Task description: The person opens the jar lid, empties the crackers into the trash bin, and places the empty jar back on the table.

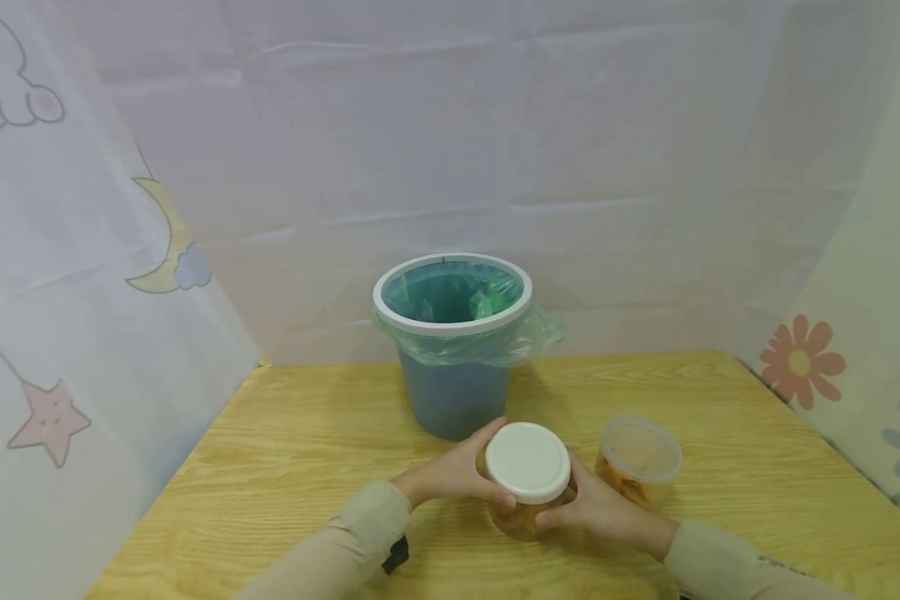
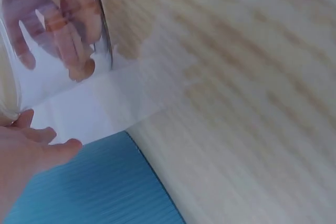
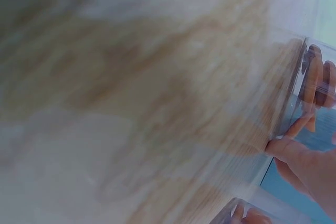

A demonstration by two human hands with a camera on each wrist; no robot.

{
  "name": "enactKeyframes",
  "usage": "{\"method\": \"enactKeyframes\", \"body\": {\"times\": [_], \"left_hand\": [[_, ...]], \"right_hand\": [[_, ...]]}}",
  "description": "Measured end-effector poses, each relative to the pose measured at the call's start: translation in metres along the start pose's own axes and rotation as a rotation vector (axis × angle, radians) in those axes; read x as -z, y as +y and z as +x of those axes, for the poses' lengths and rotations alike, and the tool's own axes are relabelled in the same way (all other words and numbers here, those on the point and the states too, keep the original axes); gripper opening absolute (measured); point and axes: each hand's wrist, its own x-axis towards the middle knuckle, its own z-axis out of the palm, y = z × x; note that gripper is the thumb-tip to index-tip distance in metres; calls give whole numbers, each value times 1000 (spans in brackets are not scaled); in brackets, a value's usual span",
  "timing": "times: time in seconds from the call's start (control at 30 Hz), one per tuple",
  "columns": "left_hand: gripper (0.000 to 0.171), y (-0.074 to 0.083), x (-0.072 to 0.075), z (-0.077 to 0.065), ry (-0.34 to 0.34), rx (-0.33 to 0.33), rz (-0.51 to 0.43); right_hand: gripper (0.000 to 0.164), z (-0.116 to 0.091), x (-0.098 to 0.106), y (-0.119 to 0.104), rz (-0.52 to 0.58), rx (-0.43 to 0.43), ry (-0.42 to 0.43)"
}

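A clear jar [image 1: 520,522] with a white lid [image 1: 527,461] is between my two hands, in front of the bin. My left hand [image 1: 453,477] grips it around the lid from the left, thumb at the near rim. From the other side my right hand [image 1: 603,510] holds the jar's body, below the lid. Orange-brown pieces [image 2: 68,24] of some food show through the jar's wall in the left wrist view. Just beyond my right hand stands a second clear tub [image 1: 641,458] with a translucent top and similar pieces inside.
Behind the jar stands a blue-grey waste bin [image 1: 457,396] with a white rim and a green plastic liner [image 1: 536,333]. Both are near the back of the wooden table [image 1: 307,417]. Printed cloth walls [image 1: 450,125] enclose the back and sides. A small black object [image 1: 396,555] shows beside my left wrist.
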Motion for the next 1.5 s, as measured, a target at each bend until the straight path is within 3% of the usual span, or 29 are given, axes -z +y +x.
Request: {"method": "enactKeyframes", "body": {"times": [0.2, 0.43, 0.67, 0.83, 1.13, 1.37, 1.5], "left_hand": [[115, 9, 10, 4, -59, -17, 93], [112, 12, 23, 15, -178, -42, 155], [109, 13, 24, 22, -217, -14, 136], [107, 8, 23, 21, -194, -25, 109], [107, 8, 18, 14, -79, -16, 144], [108, 7, 10, 8, -54, -5, 112], [109, 8, 11, 6, -36, -10, 124]], "right_hand": [[105, 0, -1, 0, -12, -11, 16], [104, 0, -1, -1, 25, -4, -21], [104, -2, -1, -2, 26, -17, -11], [103, -3, -2, -2, 39, -35, -3], [101, -1, -2, -3, 32, -25, 24], [102, -3, -2, -3, 39, -7, -26], [101, -2, -2, -3, 37, -21, -7]]}}
